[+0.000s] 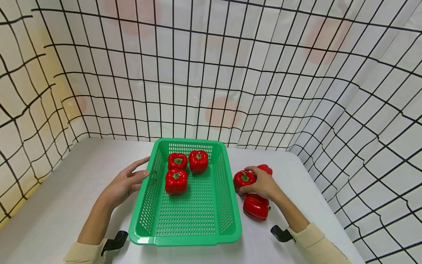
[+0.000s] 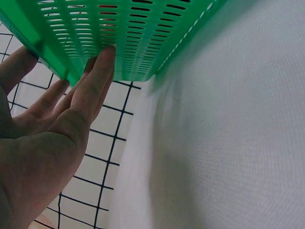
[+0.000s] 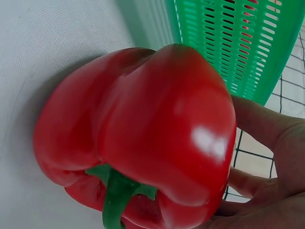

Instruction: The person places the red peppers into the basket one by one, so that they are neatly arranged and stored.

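A red pepper (image 1: 244, 179) is gripped by the right hand (image 1: 262, 184); the green basket (image 1: 150, 198) is touched by the left hand's (image 1: 124, 184) straight fingers.

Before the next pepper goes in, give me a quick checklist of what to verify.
1. Right hand grip on the red bell pepper beside the basket: ok, fingers curl round it.
2. Left hand steadying the green perforated plastic basket: ok, straight fingers touch its side wall.
3. Free floor space in basket: ok, front half bare.
4. Three red peppers inside: ok, grouped at the far end.
5. Pepper lifted off the white table: cannot tell.
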`<act>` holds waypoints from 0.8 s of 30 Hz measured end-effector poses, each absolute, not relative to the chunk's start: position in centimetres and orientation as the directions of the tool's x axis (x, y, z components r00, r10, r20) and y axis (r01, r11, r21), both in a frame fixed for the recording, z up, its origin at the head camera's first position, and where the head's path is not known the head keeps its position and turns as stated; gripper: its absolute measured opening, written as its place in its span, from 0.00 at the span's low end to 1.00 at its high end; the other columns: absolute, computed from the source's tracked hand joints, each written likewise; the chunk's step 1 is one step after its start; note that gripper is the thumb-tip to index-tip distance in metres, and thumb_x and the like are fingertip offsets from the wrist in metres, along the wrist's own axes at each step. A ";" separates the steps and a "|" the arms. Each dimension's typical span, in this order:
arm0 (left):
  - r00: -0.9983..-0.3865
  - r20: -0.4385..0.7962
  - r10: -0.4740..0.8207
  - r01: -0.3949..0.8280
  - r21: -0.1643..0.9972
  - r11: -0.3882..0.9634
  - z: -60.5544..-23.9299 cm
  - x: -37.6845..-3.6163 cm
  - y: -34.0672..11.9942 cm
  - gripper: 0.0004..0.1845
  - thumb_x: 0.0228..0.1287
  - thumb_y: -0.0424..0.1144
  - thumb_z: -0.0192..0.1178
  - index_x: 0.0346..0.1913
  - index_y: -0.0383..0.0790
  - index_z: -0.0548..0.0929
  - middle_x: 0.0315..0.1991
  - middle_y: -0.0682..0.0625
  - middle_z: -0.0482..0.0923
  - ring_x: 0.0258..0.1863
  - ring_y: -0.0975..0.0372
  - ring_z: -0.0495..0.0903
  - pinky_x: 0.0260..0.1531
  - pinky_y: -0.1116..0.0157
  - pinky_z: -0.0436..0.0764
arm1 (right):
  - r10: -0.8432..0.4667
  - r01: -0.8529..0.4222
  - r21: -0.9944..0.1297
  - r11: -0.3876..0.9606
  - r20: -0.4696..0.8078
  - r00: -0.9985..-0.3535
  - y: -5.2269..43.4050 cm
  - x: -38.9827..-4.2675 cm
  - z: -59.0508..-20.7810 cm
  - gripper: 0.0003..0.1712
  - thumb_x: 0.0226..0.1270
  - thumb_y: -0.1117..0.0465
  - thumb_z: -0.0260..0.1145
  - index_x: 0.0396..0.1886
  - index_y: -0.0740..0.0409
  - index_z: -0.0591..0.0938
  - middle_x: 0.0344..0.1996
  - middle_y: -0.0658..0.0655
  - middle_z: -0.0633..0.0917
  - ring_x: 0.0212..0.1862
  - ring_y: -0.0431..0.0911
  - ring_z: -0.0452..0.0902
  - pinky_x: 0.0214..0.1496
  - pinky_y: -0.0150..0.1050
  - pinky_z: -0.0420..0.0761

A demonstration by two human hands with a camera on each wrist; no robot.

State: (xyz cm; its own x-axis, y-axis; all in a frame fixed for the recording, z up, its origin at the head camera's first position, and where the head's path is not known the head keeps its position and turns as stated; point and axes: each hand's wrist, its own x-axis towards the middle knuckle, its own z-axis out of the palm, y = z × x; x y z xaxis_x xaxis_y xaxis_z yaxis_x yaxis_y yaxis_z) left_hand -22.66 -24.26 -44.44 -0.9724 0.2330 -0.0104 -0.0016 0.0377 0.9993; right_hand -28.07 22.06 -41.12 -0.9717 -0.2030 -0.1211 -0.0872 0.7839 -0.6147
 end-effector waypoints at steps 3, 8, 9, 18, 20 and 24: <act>-0.972 -0.011 0.234 -0.001 0.999 0.041 -44.5 -22.7 -24.3 0.37 0.77 0.45 0.56 0.82 0.49 0.51 0.68 0.29 0.70 0.51 0.52 0.88 0.52 0.58 0.86 | -0.197 -0.084 -0.616 0.784 -0.118 -0.973 22.0 -28.0 -41.1 0.50 0.47 0.58 0.83 0.71 0.55 0.70 0.60 0.66 0.79 0.61 0.65 0.74 0.44 0.53 0.89; -0.974 -0.013 0.225 -0.002 0.999 0.049 -44.5 -22.6 -24.2 0.38 0.76 0.47 0.57 0.82 0.50 0.51 0.68 0.30 0.70 0.51 0.50 0.88 0.52 0.57 0.86 | -0.186 -0.077 -0.612 0.787 -0.116 -0.976 21.7 -28.0 -41.0 0.49 0.46 0.58 0.83 0.70 0.55 0.71 0.60 0.66 0.79 0.61 0.65 0.74 0.44 0.53 0.89; -0.974 -0.014 0.224 -0.003 0.999 0.048 -44.5 -22.6 -24.2 0.38 0.76 0.47 0.57 0.82 0.51 0.51 0.68 0.30 0.70 0.51 0.50 0.88 0.52 0.57 0.86 | -0.184 -0.076 -0.611 0.788 -0.116 -0.976 21.7 -28.0 -41.0 0.49 0.46 0.58 0.83 0.70 0.55 0.71 0.60 0.66 0.79 0.61 0.65 0.74 0.44 0.53 0.89; -0.974 -0.014 0.228 -0.005 0.999 0.040 -44.5 -22.7 -24.2 0.38 0.76 0.47 0.57 0.82 0.51 0.51 0.68 0.30 0.70 0.51 0.50 0.88 0.52 0.55 0.86 | -0.190 -0.095 -0.598 0.796 -0.098 -0.977 21.4 -28.1 -39.8 0.48 0.49 0.56 0.82 0.71 0.56 0.71 0.60 0.67 0.79 0.62 0.63 0.74 0.48 0.54 0.88; -0.974 -0.015 0.227 -0.006 0.999 0.039 -44.5 -22.7 -24.2 0.38 0.76 0.47 0.57 0.82 0.51 0.51 0.68 0.30 0.70 0.51 0.50 0.88 0.52 0.55 0.86 | -0.198 -0.108 -0.590 0.800 -0.090 -0.976 21.3 -28.2 -39.2 0.47 0.51 0.56 0.81 0.71 0.57 0.72 0.59 0.68 0.80 0.61 0.62 0.75 0.50 0.54 0.88; -0.974 -0.009 0.227 0.000 0.999 0.040 -44.5 -22.7 -24.2 0.38 0.76 0.46 0.57 0.82 0.50 0.51 0.68 0.30 0.70 0.51 0.50 0.88 0.52 0.56 0.86 | -0.209 -0.127 -0.575 0.808 -0.078 -0.975 21.4 -28.6 -37.9 0.45 0.54 0.55 0.79 0.71 0.58 0.72 0.59 0.70 0.81 0.60 0.63 0.76 0.53 0.55 0.87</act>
State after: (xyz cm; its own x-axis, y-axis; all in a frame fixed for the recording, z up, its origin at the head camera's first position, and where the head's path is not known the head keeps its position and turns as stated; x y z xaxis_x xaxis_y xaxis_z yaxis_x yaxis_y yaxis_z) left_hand -22.66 -24.23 -44.54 -0.9738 0.2273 -0.0087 0.0003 0.0395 0.9992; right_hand -28.58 21.36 -37.86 -0.9749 -0.2087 -0.0778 -0.1272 0.8083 -0.5748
